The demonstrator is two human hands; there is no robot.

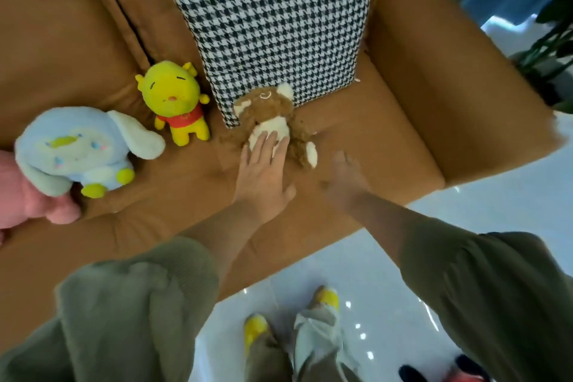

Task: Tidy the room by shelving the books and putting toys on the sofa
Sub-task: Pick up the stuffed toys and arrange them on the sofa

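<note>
A brown and cream plush bear [273, 115] leans against the houndstooth cushion [273, 15] on the tan sofa seat [192, 183]. My left hand [263, 174] lies flat with straight fingers touching the bear's belly. My right hand [344, 180] is blurred, just right of the bear and apart from it, holding nothing. A yellow plush bear in a red shirt [176, 102] sits to the left. Further left sit a pale blue long-eared plush [80, 149] and a pink plush [28, 198].
The sofa's right armrest [459, 96] rises beside the bear. A glossy pale floor [372, 288] lies in front of the sofa, with my feet in yellow slippers [257, 327]. A green plant [552, 40] stands at the far right.
</note>
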